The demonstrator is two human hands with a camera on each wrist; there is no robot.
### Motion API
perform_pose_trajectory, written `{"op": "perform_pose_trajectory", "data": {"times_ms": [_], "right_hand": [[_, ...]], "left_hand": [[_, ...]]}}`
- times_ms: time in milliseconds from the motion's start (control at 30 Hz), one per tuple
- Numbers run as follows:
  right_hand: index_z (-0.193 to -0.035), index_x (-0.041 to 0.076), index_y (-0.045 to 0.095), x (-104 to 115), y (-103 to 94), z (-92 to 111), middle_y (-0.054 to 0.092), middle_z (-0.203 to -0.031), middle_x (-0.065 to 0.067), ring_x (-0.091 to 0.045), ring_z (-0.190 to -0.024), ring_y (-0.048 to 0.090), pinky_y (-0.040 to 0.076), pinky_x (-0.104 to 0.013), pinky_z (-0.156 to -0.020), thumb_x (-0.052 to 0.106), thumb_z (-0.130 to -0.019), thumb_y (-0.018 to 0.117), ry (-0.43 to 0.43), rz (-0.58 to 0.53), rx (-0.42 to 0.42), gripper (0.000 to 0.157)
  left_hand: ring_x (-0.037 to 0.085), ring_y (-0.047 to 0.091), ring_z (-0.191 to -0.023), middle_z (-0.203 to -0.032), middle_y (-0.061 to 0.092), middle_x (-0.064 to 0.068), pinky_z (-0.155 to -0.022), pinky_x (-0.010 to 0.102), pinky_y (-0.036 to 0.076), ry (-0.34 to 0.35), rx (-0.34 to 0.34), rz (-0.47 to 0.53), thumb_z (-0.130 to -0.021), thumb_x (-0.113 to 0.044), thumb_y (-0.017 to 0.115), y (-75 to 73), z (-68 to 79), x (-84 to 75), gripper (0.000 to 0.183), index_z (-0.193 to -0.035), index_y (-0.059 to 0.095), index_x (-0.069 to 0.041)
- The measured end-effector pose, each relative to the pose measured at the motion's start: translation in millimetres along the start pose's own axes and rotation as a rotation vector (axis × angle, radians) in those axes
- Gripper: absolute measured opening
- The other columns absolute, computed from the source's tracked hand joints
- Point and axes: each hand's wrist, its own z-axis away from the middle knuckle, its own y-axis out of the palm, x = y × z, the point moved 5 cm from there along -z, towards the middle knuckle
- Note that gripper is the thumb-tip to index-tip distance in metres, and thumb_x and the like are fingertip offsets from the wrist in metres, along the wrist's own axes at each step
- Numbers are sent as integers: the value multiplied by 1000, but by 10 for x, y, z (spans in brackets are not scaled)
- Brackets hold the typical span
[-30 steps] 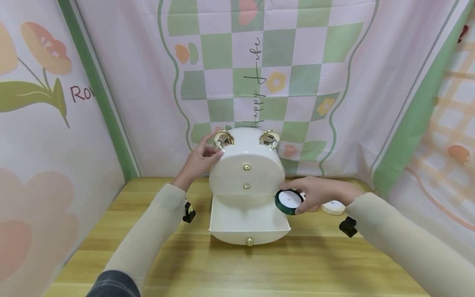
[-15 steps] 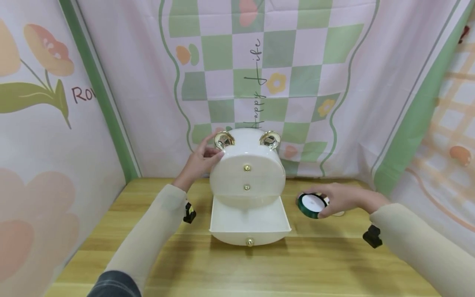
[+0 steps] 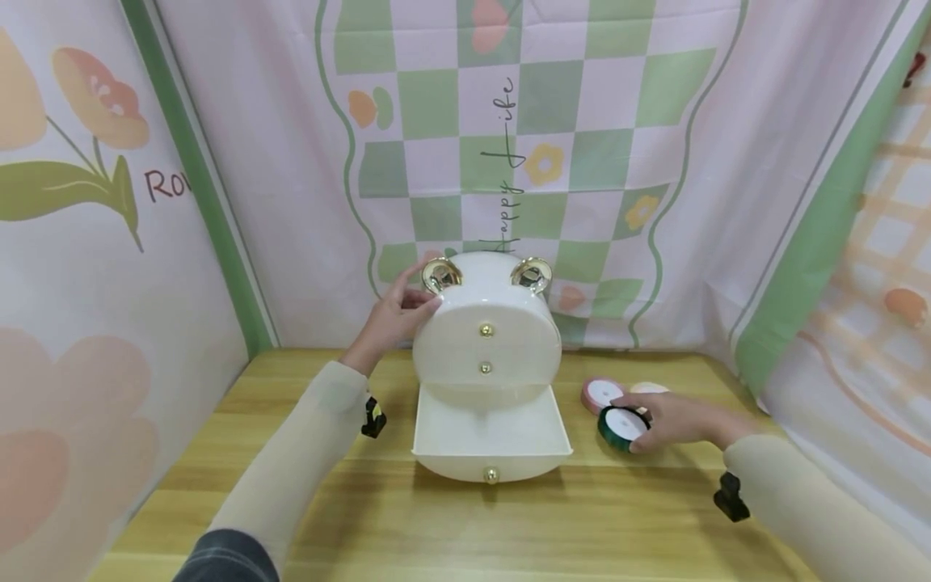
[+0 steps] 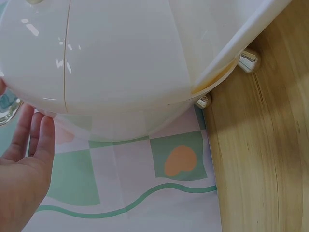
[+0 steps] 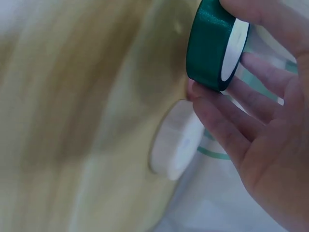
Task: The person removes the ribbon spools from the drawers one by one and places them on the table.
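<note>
Touching the upper left side of a white drawer box (image 3: 451,349), my left hand (image 3: 391,322) lies beside one of its gold ears (image 3: 441,276). Its fingers (image 4: 43,140) are nearly straight against the shell in the left wrist view. The lowest drawer (image 3: 487,422) is pulled out, with nothing in it. To the right, my right hand (image 3: 687,420) grips a dark green ribbon roll (image 5: 210,48) between thumb and fingers, low over the table. A pink ribbon roll (image 3: 600,393) sits just behind the green one, and a cream ribbon roll (image 5: 176,141) is partly covered by the hand.
Everything stands on a wooden table (image 3: 364,517). A checked cloth (image 3: 524,121) hangs close behind the box, and printed cloth (image 3: 65,267) closes off the left side. Gold knobs (image 3: 491,475) stick out from the drawer fronts.
From beside the drawer, my right hand has carried the green ribbon roll rightward, then lowered it toward the table. The pink roll now shows fully. My left hand stays put.
</note>
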Motion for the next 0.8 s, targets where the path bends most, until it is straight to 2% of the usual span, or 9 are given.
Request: {"op": "perform_pose_trajectory", "data": {"times_ms": [167, 400, 800], "right_hand": [[-140, -1, 54, -59, 99, -4, 56, -132, -24, -31, -109, 53, 46, -42, -86, 27, -77, 87, -12, -67, -13, 77], [-136, -3, 57, -62, 175, -27, 62, -124, -19, -26, -103, 57, 47, -40, -81, 29, -76, 87, -64, 1, -53, 75], [-135, -4, 57, -135, 224, -36, 61, -124, -19, -26, -102, 56, 47, -43, -82, 33, -74, 89, -48, 5, -83, 78]], "left_hand": [[23, 58, -110, -119, 62, 3, -94, 41, 51, -3, 3, 5, -95, -40, 70, 1, 2, 1, 68, -149, 32, -57], [23, 58, -110, -119, 62, 4, -94, 41, 51, -8, 5, 4, -95, -42, 70, 1, 1, -5, 68, -148, 31, -58], [24, 58, -111, -120, 63, 5, -93, 42, 52, -17, 2, 13, -96, -37, 70, 9, -3, -10, 69, -151, 32, -53]]}}
